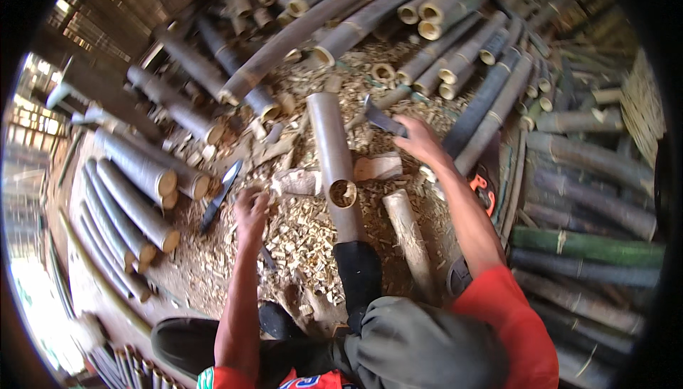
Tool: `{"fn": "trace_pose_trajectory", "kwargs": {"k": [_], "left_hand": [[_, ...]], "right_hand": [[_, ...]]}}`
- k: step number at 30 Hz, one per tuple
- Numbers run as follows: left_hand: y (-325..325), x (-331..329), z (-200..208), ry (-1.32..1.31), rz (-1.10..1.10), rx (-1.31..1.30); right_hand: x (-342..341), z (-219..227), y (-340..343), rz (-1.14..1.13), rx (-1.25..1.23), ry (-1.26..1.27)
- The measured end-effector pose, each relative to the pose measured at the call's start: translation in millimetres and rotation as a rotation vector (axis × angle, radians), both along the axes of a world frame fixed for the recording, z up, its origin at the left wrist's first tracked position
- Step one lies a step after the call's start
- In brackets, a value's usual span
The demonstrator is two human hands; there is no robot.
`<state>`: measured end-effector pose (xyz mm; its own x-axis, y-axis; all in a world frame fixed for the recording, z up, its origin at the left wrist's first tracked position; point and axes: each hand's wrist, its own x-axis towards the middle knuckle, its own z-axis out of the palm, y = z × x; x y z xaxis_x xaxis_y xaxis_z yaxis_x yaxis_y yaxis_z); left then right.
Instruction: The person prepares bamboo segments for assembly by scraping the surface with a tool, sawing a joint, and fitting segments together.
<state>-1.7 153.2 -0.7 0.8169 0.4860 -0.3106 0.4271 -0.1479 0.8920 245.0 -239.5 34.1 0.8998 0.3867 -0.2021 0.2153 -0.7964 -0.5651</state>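
My right hand [420, 140] is closed around the dark handle of a short hand tool [384, 120] with a blade at its far end, over the wood chips. Left of the tool lies a smooth grey-brown bamboo tube [329, 136], its open near end facing me, chips visible at the opening. Wood pieces [297, 181] flank the tube on both sides. My left hand [252, 207] hovers above the chips, fingers loosely bent and slightly blurred, with nothing visible in it. Beside it, a dark-handled knife [219, 197] lies on the ground, apart from the hand.
My black-socked foot [358, 275] is just below the tube. A pale log [409, 239] lies to its right, and an orange-handled tool [484, 193] beyond my right forearm. Bamboo tubes [139, 200] are laid out left; more bamboo poles [590, 246] are stacked right and behind.
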Motion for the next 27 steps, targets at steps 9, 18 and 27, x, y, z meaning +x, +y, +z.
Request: {"fn": "trace_pose_trajectory", "kwargs": {"k": [9, 18, 27], "left_hand": [[-96.2, 80.3, 51.7, 0.217, -0.196, -0.254], [-111.4, 92.2, 54.6, 0.151, -0.134, -0.034], [-115.4, 77.3, 36.8, 0.083, 0.039, -0.093]], "right_hand": [[-154.5, 36.8, 11.8, 0.214, -0.064, -0.452], [-163.0, 31.0, 33.8, 0.182, -0.201, -0.505], [-138.2, 42.5, 31.8, 0.391, -0.239, -0.493]]}}
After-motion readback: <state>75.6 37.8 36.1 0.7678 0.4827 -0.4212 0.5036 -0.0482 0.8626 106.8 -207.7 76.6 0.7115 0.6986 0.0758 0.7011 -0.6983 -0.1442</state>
